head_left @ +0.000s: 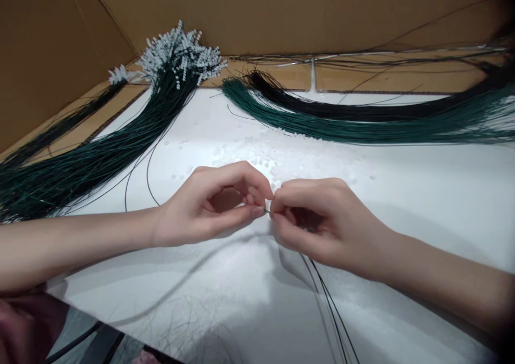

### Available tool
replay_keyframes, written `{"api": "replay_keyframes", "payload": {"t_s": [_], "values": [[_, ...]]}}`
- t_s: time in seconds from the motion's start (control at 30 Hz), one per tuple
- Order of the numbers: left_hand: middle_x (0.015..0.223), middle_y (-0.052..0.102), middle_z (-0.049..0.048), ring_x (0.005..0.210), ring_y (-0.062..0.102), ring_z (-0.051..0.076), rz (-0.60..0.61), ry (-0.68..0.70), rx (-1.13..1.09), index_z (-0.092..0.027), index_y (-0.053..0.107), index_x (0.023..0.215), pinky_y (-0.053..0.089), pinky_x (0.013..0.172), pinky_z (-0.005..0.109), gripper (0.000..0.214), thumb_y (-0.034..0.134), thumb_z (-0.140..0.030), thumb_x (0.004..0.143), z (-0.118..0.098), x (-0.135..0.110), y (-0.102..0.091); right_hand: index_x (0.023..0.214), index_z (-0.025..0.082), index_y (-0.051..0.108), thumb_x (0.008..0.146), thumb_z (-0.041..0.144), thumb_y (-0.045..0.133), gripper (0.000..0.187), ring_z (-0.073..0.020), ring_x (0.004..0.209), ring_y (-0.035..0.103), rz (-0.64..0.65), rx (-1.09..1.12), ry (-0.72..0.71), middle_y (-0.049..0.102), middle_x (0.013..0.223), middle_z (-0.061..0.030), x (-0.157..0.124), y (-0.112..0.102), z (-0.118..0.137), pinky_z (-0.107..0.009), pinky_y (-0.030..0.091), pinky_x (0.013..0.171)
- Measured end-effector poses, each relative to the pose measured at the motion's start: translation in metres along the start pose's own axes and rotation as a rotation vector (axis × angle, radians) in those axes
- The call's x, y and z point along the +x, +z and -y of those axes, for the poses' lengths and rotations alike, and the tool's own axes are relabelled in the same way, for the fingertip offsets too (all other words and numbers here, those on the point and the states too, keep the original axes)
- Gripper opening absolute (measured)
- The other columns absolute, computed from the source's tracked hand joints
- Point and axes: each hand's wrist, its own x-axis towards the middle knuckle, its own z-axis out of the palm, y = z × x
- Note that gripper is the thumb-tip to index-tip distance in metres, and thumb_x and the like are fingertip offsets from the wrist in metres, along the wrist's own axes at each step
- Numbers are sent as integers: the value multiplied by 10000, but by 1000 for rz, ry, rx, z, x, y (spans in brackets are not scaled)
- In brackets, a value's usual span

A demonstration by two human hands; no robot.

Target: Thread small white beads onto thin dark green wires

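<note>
At the middle of the white board (422, 181), my left hand (217, 197) is closed in a pinch, thumb and index fingertip almost together. Whatever sits between those fingertips is too small and too hidden to make out. Touching it from the right is my right hand (322, 213), pinching thin dark wires (328, 294). A short dark wire end shows between the two sets of fingertips. Below the right hand, the wires hang down toward the bottom edge. Many small white beads (277, 152) lie scattered just behind both hands.
At left lies a thick bundle of dark green wires (120, 144) with white beaded ends (181, 58), beside a thinner bundle (76, 117). Green wires (322, 128) and black wires (341, 109) stretch along the back right. Cardboard walls (281, 15) stand behind.
</note>
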Motion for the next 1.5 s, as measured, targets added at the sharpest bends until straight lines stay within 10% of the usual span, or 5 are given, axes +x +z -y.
{"api": "replay_keyframes", "payload": {"t_s": [1.5], "values": [[893,690,41,806,694,140,-31,-14,-64,-165,617,998,579,723,209,184,647,-75,840,-1,5,-1,638,172,523,748,61,530,156,-72,509,334,12,32,19,415,569,45,-1,-1,1,-213,276,480]]}}
